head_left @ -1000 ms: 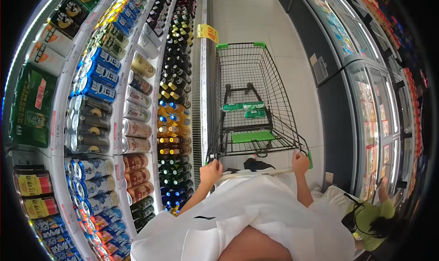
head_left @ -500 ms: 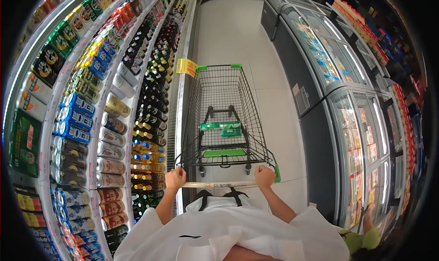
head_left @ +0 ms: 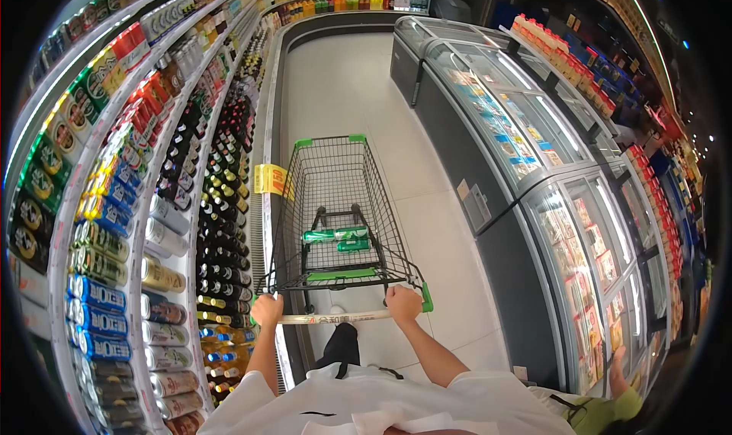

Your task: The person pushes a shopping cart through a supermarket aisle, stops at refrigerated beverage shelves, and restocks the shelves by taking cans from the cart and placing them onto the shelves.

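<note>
Both of my hands are closed round the handle bar point(head_left: 335, 317) of a wire shopping cart point(head_left: 347, 179) with green corners. My left hand point(head_left: 267, 311) grips its left end, beside the shelf edge, and my right hand point(head_left: 404, 304) grips the right end by a green corner piece. Inside the cart, low in the basket, lie green cans point(head_left: 352, 245). A green flap point(head_left: 341, 273) crosses the near end of the basket.
Shelves of cans and bottles point(head_left: 221, 229) line the left, with a yellow price sign point(head_left: 271, 179) sticking out near the cart. Glass-topped freezers point(head_left: 526, 153) run along the right. Part of a co-present person in green point(head_left: 610, 410) shows at lower right.
The view has swung upward and right, showing more of the aisle's far end. The cart sits further left and lower in view. Both hands have kept their grip on the handle.
</note>
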A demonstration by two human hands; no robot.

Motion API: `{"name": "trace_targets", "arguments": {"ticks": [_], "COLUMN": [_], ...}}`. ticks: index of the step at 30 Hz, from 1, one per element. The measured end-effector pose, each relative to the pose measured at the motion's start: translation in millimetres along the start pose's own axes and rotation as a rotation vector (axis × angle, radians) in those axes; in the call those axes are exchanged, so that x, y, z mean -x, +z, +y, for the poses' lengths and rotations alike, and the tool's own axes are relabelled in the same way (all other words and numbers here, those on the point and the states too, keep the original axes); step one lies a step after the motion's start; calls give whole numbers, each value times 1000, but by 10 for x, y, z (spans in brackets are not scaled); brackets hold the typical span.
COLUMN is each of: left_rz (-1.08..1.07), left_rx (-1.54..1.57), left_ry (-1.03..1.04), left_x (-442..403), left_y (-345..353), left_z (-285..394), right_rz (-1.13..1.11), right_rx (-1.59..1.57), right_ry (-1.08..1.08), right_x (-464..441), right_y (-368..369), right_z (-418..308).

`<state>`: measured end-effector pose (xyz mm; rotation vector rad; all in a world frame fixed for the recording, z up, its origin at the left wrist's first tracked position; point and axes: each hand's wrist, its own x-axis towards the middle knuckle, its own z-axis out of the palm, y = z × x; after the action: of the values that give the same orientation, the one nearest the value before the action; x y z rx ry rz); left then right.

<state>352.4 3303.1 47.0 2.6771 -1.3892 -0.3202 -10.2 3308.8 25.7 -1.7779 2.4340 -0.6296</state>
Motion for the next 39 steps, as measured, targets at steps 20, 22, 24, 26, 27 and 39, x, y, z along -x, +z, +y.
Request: {"name": "trace_targets", "arguments": {"ticks": [20,22,24,26,27,39], "left_rz": [-32,-66,-28,-22,-33,-147], "left_rx": [-172,-164,-170,-143,-134,-172], "left_ry": [99,92,71,83,89,11], "left_x": [-2805,-2981,-3239,-3406,-3496,-4375], "left_y": [-137,-230,-113,-115,-123,-22], "left_z": [1729,1916,2056,2213,2306,3205], "right_rz": [23,-9,-38,-102,-117,-307], "right_rx": [150,148,144,182,175,202], "right_ry": [82,108,125,159,145,129], "right_x": [-2946,-3215,-3485,-3779,-3934,-5373], "right_y": [948,976,1019,1067,1094,1284], "right_z": [-1072,-1173,-1269,-1324,-1350,-1477]}}
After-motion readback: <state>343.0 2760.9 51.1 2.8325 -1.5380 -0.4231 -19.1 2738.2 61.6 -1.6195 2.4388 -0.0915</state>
